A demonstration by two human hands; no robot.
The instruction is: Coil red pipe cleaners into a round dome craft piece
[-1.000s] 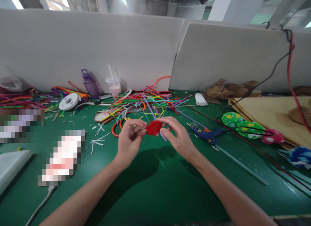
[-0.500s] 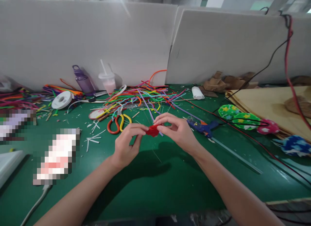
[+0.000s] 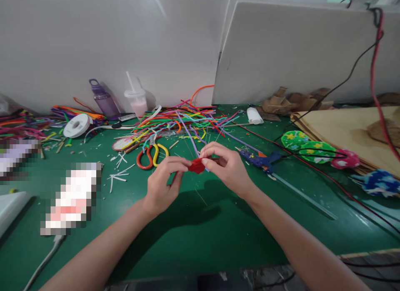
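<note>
A small red fuzzy piece (image 3: 196, 166), which looks like bent pipe cleaner, is pinched between both hands above the green table. My left hand (image 3: 164, 182) grips its left end between thumb and fingertips. On the other side, my right hand (image 3: 226, 168) closes thumb and fingers on the right end, hiding part of it. Behind the hands lies a heap of colourful pipe cleaners (image 3: 175, 118). Scissors with red and yellow handles (image 3: 153, 155) rest just beyond my left hand. A blue glue gun (image 3: 262, 159) with a long glue stick lies to the right of my right hand.
A purple bottle (image 3: 104, 101), a lidded cup with a straw (image 3: 136, 103) and a white spool (image 3: 76, 125) stand or lie at the back left. Green and pink fuzzy pieces (image 3: 317, 151) are at the right. Red and black cables (image 3: 353, 199) cross the right side.
The view has tipped slightly downward, so the background sits a little higher. Both hands keep hold of the red fuzzy piece, whose angle between the fingers differs slightly.
</note>
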